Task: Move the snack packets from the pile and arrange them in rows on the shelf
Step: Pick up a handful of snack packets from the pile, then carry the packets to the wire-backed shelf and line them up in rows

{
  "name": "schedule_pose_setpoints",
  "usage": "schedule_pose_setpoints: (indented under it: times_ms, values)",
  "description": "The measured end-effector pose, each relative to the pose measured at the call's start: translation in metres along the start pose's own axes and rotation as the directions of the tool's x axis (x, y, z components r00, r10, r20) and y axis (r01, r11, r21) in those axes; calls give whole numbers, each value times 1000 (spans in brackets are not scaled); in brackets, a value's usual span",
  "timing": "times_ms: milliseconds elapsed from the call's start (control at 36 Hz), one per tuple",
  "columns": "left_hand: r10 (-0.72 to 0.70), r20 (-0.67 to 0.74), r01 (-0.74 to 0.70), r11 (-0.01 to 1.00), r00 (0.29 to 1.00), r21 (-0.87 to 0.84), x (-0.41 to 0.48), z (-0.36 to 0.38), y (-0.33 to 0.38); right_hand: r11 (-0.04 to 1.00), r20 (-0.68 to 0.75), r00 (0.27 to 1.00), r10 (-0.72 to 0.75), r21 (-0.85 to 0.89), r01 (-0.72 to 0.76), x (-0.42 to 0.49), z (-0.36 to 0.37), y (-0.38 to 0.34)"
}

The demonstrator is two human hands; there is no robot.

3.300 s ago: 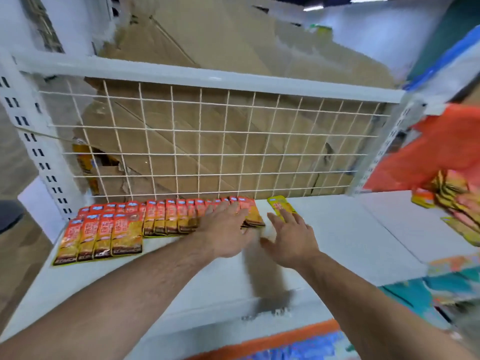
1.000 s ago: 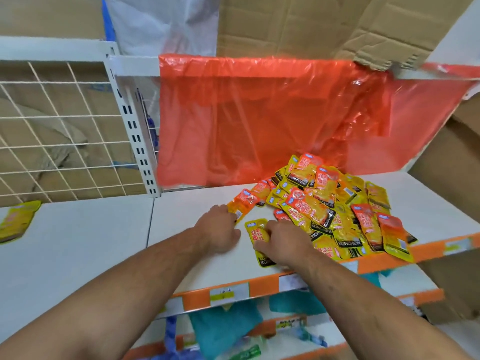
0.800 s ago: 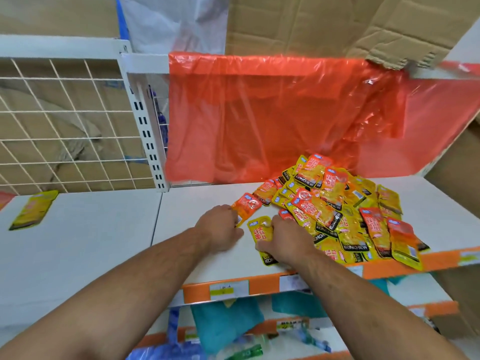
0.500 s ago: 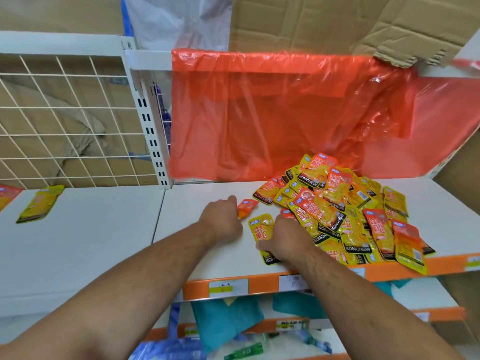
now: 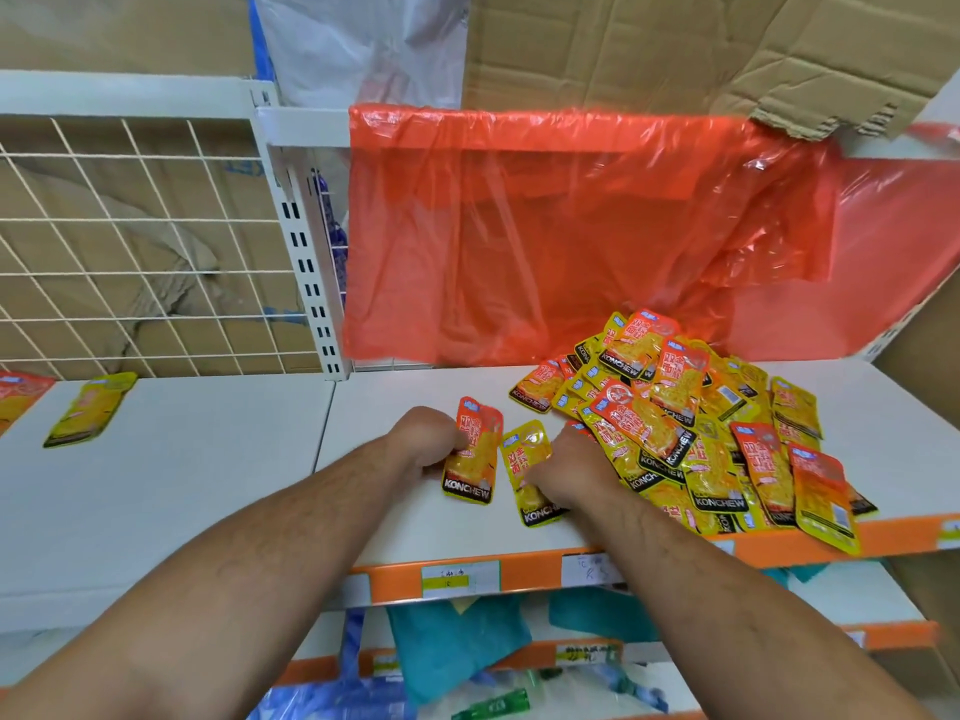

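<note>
A pile of yellow and orange snack packets lies on the right part of the white shelf. My left hand pinches an orange-topped packet lying flat just left of the pile. My right hand has its fingers curled on a yellow packet beside it, at the pile's near left edge. One yellow packet lies alone on the left shelf section, and the edge of an orange packet shows at the far left.
An orange plastic sheet hangs behind the pile. A white wire grid backs the left section, with a slotted white upright between the two. Cardboard stands above. Lower shelves hold teal packages.
I turned from the arranged row on the left to the pile. My left hand drew the orange-topped packet out of the pile toward me, where it now lies flat. My right hand stayed on the yellow packet.
</note>
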State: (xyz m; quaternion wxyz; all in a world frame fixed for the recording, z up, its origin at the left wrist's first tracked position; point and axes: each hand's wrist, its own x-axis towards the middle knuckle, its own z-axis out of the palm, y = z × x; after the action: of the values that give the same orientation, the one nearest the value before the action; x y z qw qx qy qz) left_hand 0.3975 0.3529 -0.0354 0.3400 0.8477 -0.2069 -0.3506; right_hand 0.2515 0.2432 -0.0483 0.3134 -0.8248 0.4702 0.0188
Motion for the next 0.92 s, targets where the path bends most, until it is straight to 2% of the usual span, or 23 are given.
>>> schedule_pose_setpoints:
  times_ms: [139, 222, 306, 389, 556, 917]
  values:
    - [24, -37, -28, 995, 999, -92, -14, -9, -5, 906, -31, 999, 5, 422, 8, -2, -6, -7]
    - [18, -82, -32, 983, 996, -182, -17, -18, -19, 848, -31, 999, -31, 529, 43, -8, -2, -17]
    - [-21, -125, -17, 957, 992, -291, -22, -31, -34, 836, -37, 997, -64, 544, 74, -11, 8, -31]
    - [-16, -142, -23, 963, 990, -269, -30, -47, -43, 824, -15, 995, -94, 560, 86, -14, 20, -44]
    - [-27, -212, -50, 935, 977, -352, -47, -87, -68, 817, 4, 985, -174, 559, 142, -23, 38, -85]
    - [-85, -332, -47, 928, 940, -369, -70, -206, -177, 822, 45, 961, -272, 530, 207, -56, 130, -206]
